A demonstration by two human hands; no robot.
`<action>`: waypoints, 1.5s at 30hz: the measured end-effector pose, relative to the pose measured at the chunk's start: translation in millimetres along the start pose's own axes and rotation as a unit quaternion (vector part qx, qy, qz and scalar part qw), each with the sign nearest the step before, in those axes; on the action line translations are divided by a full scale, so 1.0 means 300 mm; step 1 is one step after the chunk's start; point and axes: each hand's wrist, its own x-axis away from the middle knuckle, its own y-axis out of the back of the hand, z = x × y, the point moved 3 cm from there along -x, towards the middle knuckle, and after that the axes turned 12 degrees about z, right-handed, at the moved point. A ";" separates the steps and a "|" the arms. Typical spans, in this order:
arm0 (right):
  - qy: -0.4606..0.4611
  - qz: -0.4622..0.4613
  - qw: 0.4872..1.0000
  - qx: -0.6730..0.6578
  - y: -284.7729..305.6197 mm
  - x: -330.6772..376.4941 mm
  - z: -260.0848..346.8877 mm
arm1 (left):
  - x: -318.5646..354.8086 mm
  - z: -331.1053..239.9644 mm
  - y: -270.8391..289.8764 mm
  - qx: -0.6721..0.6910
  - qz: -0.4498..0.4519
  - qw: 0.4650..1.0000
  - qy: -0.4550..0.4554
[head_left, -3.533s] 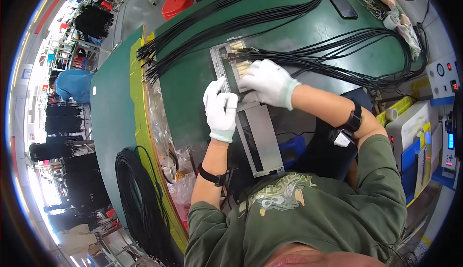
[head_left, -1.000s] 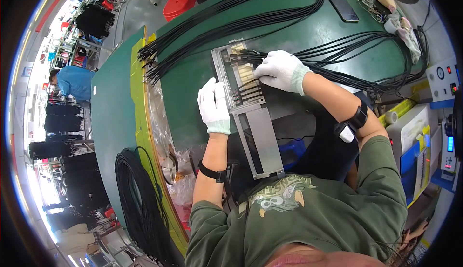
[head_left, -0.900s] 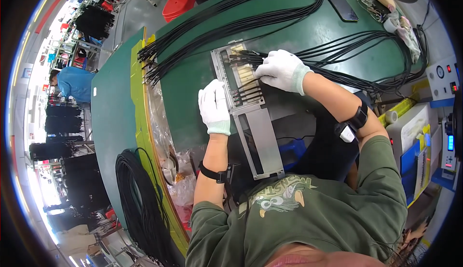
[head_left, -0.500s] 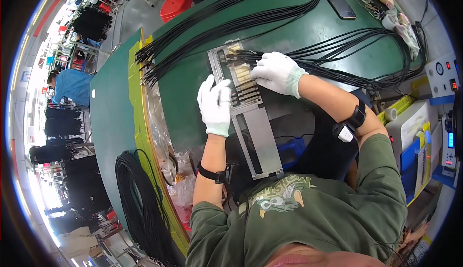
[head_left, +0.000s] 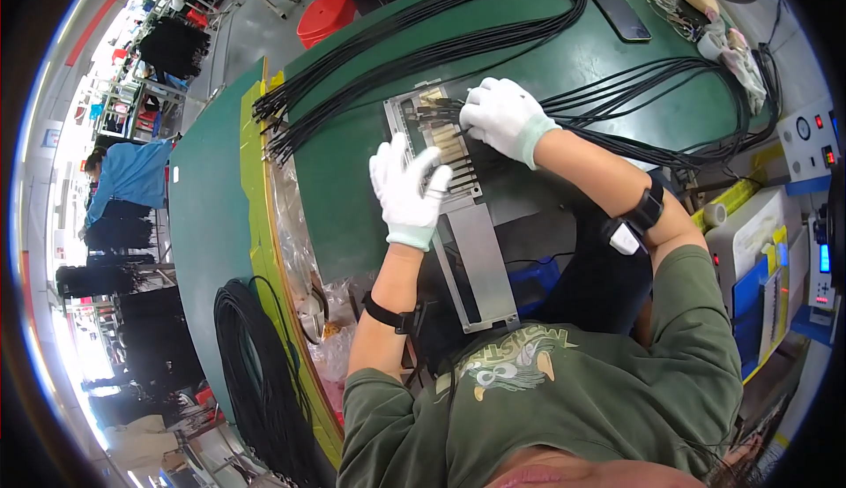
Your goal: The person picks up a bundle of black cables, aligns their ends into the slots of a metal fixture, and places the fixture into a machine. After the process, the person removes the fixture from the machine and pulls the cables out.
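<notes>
My right hand [head_left: 504, 118], in a white glove, has its fingers curled down on black cables [head_left: 608, 100] at the upper part of a metal fixture [head_left: 483, 263]. The cables run off to the right from it. Several cable ends lie across the fixture's pale slotted blocks [head_left: 448, 142], partly hidden by my gloves. My left hand [head_left: 407, 184], also gloved in white, hovers over the fixture's left side with fingers spread and nothing in them.
A long bundle of black cables [head_left: 441, 25] loops over the green table [head_left: 352, 241]. A phone [head_left: 619, 12] lies at the far right. Another cable coil [head_left: 251, 365] hangs over the yellow-taped edge at left. Control boxes [head_left: 809, 140] stand on the right; a red stool [head_left: 326, 16] is beyond.
My left hand has shifted right and its fingers have spread wider. My right hand has moved slightly up, over the cable ends.
</notes>
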 end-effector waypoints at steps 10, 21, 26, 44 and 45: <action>0.056 0.086 0.946 -0.308 0.031 -0.009 0.140 | 0.005 0.025 0.036 0.170 -0.049 0.983 -0.058; 0.041 0.109 0.964 -0.239 0.031 -0.013 0.101 | 0.011 0.038 0.029 0.194 -0.003 0.981 -0.027; 0.039 0.099 0.936 -0.334 0.023 -0.006 0.133 | 0.010 0.019 0.036 0.213 0.002 0.975 -0.059; -0.005 0.136 0.921 -0.364 -0.038 0.004 0.024 | 0.042 0.113 0.014 0.513 -0.100 0.840 0.148; -0.008 0.094 0.913 -0.398 -0.054 0.015 0.003 | 0.040 0.116 0.013 0.513 -0.101 0.839 0.147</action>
